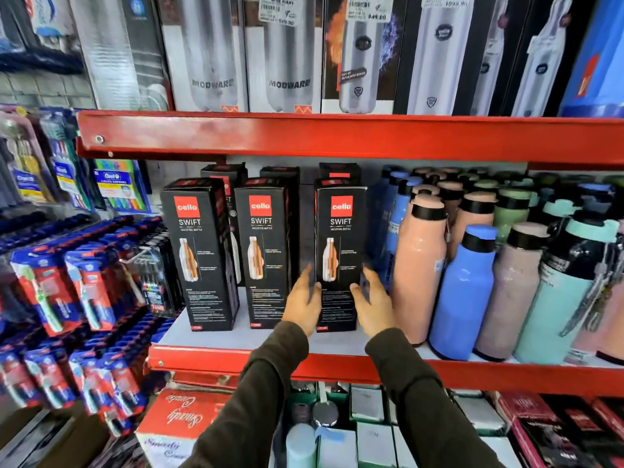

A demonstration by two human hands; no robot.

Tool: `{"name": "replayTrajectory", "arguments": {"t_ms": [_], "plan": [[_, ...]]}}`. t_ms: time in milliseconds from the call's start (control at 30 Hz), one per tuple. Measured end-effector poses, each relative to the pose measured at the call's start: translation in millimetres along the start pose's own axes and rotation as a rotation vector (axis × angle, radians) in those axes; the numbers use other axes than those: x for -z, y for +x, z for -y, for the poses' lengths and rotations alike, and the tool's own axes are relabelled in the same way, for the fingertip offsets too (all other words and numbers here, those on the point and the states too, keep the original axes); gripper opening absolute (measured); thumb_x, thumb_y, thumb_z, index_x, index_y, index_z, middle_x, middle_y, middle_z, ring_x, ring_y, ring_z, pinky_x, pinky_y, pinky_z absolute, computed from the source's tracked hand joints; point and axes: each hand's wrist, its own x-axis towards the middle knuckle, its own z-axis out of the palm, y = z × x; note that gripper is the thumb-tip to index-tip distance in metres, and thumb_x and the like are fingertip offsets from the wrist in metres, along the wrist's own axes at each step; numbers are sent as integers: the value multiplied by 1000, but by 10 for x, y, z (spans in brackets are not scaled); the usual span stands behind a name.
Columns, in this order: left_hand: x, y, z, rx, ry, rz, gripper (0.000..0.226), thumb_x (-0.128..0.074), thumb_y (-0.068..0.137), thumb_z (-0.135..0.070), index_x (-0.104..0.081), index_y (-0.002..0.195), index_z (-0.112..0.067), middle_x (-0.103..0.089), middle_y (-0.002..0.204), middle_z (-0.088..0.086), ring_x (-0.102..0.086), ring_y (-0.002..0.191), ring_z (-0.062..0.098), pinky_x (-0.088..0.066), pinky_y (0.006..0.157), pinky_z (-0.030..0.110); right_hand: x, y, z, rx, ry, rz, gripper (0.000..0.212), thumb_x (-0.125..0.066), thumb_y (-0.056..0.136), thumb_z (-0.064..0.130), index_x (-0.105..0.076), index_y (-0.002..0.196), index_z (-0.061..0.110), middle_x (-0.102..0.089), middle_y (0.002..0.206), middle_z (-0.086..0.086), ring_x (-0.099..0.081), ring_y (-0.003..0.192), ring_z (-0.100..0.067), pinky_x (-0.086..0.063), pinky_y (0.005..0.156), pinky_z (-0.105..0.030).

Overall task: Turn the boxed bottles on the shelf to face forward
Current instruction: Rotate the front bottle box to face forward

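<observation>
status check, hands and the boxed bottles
Left hand and right hand open, flanking right Swift box. Front three boxes face forward. Pink bottle close alongside.

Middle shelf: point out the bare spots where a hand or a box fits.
The shelf board is bare along its front edge, before the three front boxes. A dark gap opens between the middle box and the right box, where the left hand sits. The loose bottles crowd the right side, beside the right hand.
</observation>
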Motion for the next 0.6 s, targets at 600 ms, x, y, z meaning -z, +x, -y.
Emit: {"name": "replayTrajectory", "arguments": {"t_ms": [600], "plan": [[-106, 0, -27, -126, -163, -217, 41, -49, 100, -31, -50, 140, -28, -56, 138, -7, -52, 125, 4, -41, 105, 20, 56, 39, -17, 176, 231, -75, 67, -81, 75, 14, -50, 134, 25, -64, 115, 21, -61, 97, 15, -47, 80, -4]]}}
